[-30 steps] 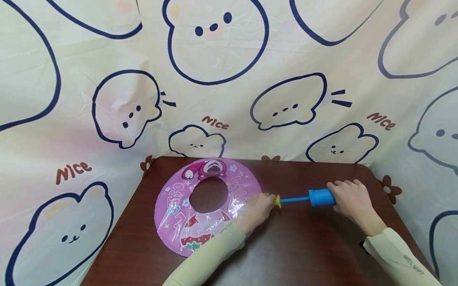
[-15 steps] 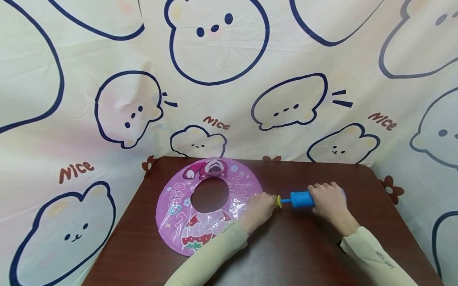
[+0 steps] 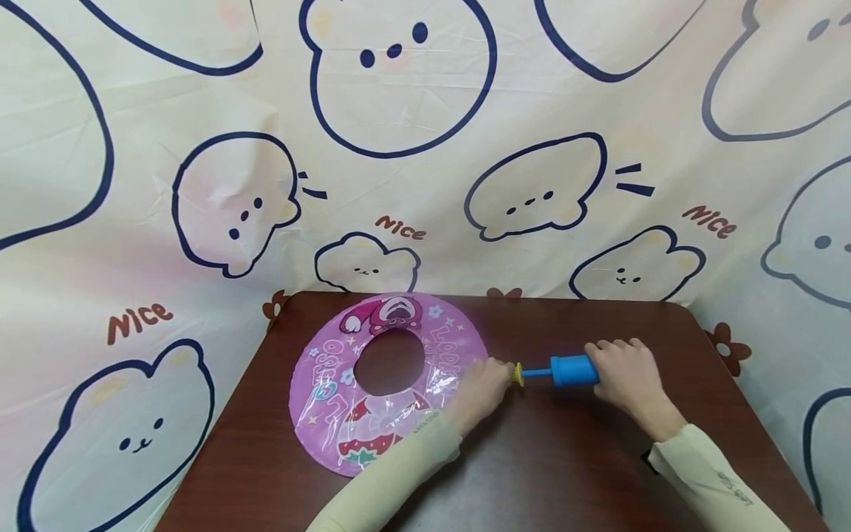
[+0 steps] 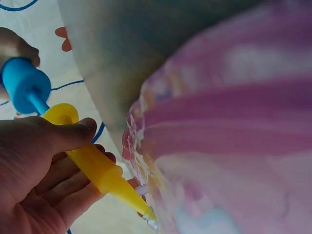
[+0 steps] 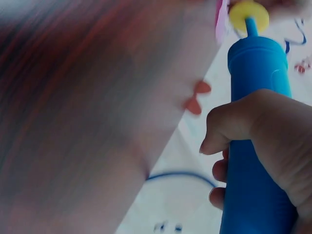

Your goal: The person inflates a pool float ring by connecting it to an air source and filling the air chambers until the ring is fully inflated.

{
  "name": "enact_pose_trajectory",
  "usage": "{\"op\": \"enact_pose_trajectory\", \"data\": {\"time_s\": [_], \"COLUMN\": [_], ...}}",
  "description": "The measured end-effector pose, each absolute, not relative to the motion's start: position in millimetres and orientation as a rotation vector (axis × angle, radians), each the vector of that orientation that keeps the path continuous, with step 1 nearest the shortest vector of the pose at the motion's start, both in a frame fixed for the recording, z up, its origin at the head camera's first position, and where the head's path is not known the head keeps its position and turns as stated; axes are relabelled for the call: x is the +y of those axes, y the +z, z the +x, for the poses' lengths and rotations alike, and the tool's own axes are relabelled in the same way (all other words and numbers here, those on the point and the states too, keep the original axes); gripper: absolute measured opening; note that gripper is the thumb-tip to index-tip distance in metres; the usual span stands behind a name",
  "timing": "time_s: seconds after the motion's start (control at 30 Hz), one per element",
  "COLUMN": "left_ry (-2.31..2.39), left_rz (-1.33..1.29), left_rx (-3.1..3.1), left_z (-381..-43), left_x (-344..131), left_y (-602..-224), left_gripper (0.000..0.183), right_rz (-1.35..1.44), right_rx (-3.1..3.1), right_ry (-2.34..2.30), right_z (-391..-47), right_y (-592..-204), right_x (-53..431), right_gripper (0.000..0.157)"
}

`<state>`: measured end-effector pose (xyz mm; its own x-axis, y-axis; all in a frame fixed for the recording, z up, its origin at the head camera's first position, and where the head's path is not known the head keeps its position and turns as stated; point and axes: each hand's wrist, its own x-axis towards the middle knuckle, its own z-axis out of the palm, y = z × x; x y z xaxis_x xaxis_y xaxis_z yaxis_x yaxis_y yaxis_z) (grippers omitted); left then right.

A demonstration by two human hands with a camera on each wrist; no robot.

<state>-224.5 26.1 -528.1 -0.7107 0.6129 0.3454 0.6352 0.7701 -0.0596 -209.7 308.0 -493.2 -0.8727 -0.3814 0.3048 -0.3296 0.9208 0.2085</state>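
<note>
A pink inflatable swim ring (image 3: 319, 414) with cartoon prints lies on the table, looking plump. At its right edge my left hand (image 3: 480, 391) grips the yellow nozzle end (image 4: 90, 161) of a hand pump. In the left wrist view the nozzle's narrow tip meets a clear valve (image 4: 150, 219) on the ring. My right hand (image 3: 628, 380) wraps round the pump's blue barrel (image 5: 258, 73), thumb across it. Between the two hands a short length of thin blue rod (image 3: 535, 373) shows, joining the yellow end to the barrel.
The dark brown wooden table (image 3: 565, 473) extends under both forearms. Behind and beside it hangs a pale curtain (image 3: 439, 185) with bear outlines, close along the table's back edge.
The blue barrel and my right hand moved left toward the ring, covering most of the rod, then slid back slightly right. My left hand and the ring have stayed in place.
</note>
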Motion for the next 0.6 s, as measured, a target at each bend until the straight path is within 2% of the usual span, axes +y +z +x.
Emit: {"op": "enact_pose_trajectory", "data": {"time_s": [0.27, 0.6], "left_ry": [-0.192, -0.272], "left_rz": [-0.951, -0.967], "left_rx": [-2.684, -2.667], "left_z": [-228.3, -230.7], "left_x": [24.7, 23.9], "left_y": [-528.7, -531.6], "left_gripper": [0.010, 0.010], "right_rz": [0.453, 0.605], "right_rx": [-2.766, -2.677], "right_ry": [-0.248, -0.259], "right_z": [-204.3, -219.9], "right_y": [-478.3, -491.1], "right_x": [338.8, 299.2], "right_gripper": [0.061, 0.058]}}
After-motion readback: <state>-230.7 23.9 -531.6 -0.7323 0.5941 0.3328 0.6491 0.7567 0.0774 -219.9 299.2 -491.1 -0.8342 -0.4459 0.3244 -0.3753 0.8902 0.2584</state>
